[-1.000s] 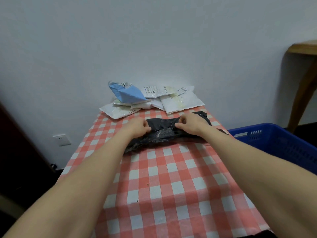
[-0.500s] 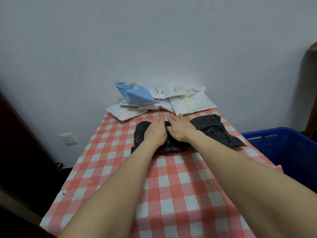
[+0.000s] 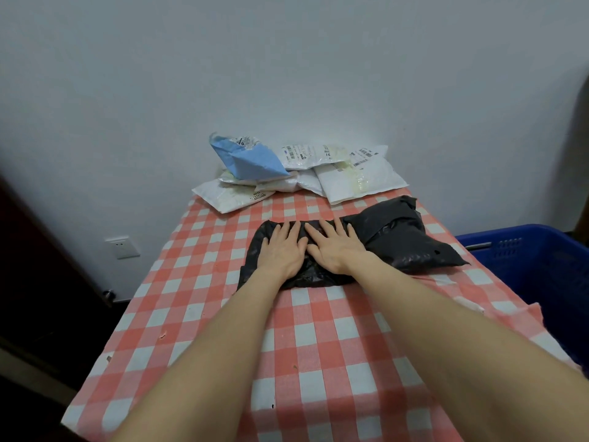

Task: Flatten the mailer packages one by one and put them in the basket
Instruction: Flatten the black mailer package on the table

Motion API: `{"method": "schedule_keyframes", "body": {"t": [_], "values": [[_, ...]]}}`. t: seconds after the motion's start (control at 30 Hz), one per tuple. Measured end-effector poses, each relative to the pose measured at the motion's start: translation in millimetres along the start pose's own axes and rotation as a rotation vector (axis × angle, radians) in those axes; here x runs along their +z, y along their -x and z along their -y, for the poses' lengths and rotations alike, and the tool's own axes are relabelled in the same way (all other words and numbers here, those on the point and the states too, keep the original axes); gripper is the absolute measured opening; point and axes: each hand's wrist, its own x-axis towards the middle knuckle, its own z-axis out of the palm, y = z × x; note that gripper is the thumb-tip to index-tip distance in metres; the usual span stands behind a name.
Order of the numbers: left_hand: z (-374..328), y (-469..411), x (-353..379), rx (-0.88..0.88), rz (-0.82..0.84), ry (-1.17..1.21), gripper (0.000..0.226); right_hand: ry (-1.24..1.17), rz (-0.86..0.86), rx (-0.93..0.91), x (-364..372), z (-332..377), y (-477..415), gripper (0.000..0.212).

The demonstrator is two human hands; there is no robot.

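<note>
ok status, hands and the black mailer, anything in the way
Left hand and right hand flat, pressing the black mailer. Its right end puffy, not yet flat. Blue basket to the right, nothing between; other mailers piled at far edge.

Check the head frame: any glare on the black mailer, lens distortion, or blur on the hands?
Head view: dim, flat, bluish light; faint sheen on the puffed right end of the black mailer, nothing blown out. Head view: wide-angle stretch swells both forearms toward the bottom edge; left hand and right hand look sharp.
</note>
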Motion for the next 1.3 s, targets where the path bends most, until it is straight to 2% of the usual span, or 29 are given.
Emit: {"method": "schedule_keyframes", "body": {"t": [0.57, 0.93, 1.03, 1.1, 1.17, 1.2, 1.3], "values": [[0.2, 2.2, 1.9, -0.101, 0.096, -0.102, 0.052, 0.016, 0.007, 0.036, 7.4, -1.6, -2.4, 0.057], [-2.1, 2.8, -1.2, -0.123, 0.105, -0.071, 0.051, -0.007, 0.028, 0.040, 5.0, -3.0, -5.3, 0.057], [-4.3, 1.1, -8.1, -0.123, 0.045, -0.038, 0.050, -0.191, 0.016, 0.012, -8.5, -6.1, -0.9, 0.055], [-10.8, -1.9, -16.4, -0.116, -0.080, -0.070, 0.048, -0.363, -0.144, 0.007, -22.4, -13.6, 5.8, 0.051], [-23.8, -4.0, -22.5, -0.078, -0.205, -0.088, 0.047, -0.295, -0.368, 0.051, -33.0, -25.0, 12.2, 0.050], [-32.7, -4.4, -23.7, -0.037, -0.239, -0.088, 0.047, -0.225, -0.414, 0.081, -35.8, -32.3, 15.1, 0.052], [-63.6, -6.7, -19.1, 0.102, -0.245, -0.057, 0.047, -0.089, -0.290, 0.169, -35.9, -55.9, 22.7, 0.061]]}}
